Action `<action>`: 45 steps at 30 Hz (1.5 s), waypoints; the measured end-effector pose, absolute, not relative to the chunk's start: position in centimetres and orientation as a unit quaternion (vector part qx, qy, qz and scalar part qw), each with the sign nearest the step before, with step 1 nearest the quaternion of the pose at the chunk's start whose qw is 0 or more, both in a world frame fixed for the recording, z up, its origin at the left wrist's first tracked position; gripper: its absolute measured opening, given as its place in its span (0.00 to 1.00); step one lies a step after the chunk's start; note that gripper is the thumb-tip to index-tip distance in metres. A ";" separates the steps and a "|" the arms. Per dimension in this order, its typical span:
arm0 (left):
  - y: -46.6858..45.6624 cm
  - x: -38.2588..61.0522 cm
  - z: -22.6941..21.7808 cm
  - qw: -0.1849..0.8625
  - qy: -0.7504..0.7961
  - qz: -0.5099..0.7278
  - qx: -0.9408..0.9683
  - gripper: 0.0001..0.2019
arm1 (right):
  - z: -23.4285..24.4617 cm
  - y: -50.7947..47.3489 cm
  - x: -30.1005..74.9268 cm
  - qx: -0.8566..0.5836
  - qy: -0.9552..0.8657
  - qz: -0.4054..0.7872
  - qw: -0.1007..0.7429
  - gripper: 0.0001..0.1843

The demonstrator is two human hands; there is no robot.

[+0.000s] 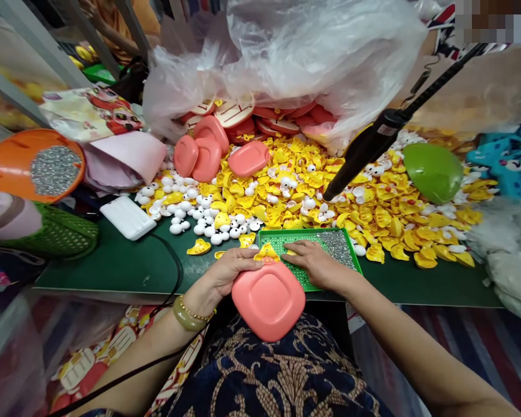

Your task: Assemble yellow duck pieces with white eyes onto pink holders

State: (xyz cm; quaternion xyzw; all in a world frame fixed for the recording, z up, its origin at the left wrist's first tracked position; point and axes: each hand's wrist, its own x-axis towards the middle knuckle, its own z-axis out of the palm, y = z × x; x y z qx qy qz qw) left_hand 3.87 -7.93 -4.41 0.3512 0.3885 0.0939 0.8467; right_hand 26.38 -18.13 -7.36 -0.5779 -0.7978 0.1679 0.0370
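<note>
My left hand (228, 269) grips a pink, rounded-square plastic part (269, 301) near its top edge, over my lap. A yellow plastic piece (267, 253) sits at that edge, by my left thumb and fingers. My right hand (315, 263) reaches over a green perforated tray (271, 236), its fingers stretched out and a little apart. A bit of yellow shows by those fingertips; whether they touch it I cannot tell. Small metal screws (338, 249) fill the tray's right side, beside my right hand.
Yellow shells (295, 185) and white eye-like pieces (208, 217) are heaped behind the tray. Pink parts (247, 159) lie farther back, under clear plastic. A black electric screwdriver (364, 150) hangs at right. An orange bowl of screws (8, 165) and a white box (128, 217) are at left.
</note>
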 end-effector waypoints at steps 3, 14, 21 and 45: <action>-8.3 3.5 -4.4 0.845 0.394 0.082 0.353 0.15 | -7.8 -17.6 26.4 -0.574 -0.807 0.134 0.041 0.22; -9.5 3.5 -3.7 0.815 0.322 0.074 0.476 0.22 | -4.7 -21.0 22.3 -0.660 -0.544 0.188 0.483 0.19; -10.8 4.3 -2.0 0.719 0.329 0.099 0.604 0.22 | -4.1 -21.5 20.3 -0.594 -0.656 0.094 0.457 0.29; -12.6 3.9 -0.6 0.652 0.300 0.144 0.681 0.08 | -4.6 -21.9 17.9 -0.635 -0.525 0.232 0.517 0.24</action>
